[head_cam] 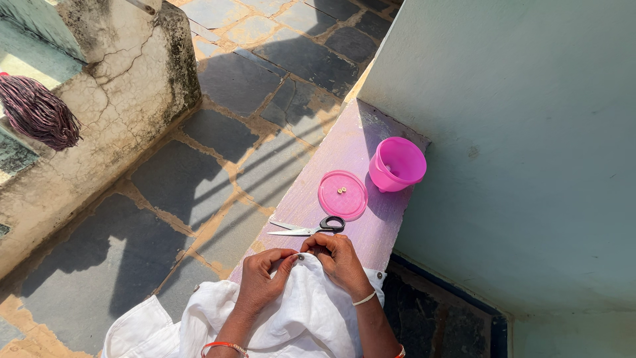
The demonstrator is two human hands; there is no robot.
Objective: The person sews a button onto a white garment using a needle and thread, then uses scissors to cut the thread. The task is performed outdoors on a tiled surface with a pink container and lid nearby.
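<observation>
Carefully now: both the left hand (265,278) and right hand (339,260) pinch the white cotton garment (298,318); keeping its edge taut near the small button (300,256) seems wise.

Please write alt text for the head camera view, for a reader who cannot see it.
Two bare hands, left hand and right hand, pinch a white garment on a purple ledge. Beyond them lie black-handled scissors, a pink lid holding two small buttons, and an open pink tub.
</observation>
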